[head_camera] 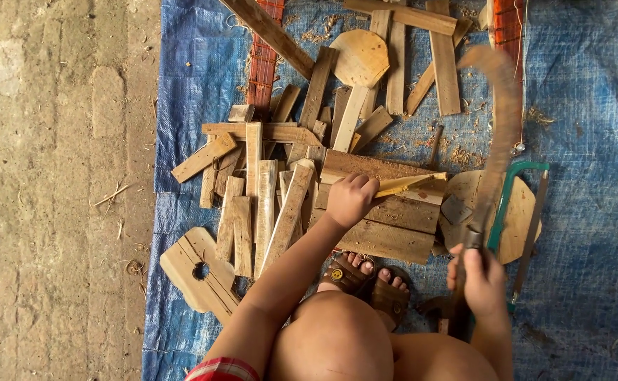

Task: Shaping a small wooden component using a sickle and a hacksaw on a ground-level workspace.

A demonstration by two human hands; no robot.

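your left hand [351, 200] clenched a thin yellowish wood sliver [407, 185], pinned on a stack of planks [386, 219] just ahead of your sandalled feet [365, 279]. your right hand [481, 279] closed around the handle of a curved blade [499, 120], raised and blurred. beside it lay a green-framed saw [517, 204]. wood offcuts [266, 190] littered a blue tarp [591, 176] dusted with sawdust; bare concrete floor [55, 190] lay to the left.

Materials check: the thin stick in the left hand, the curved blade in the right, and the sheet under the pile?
Stick: looks like raw pale split wood or bamboo, yellowish and unfinished. Curved blade: probably dull metal, brownish-grey; motion blur hides the finish. Sheet: woven plastic tarpaulin, blue, with a visible weave and creases.
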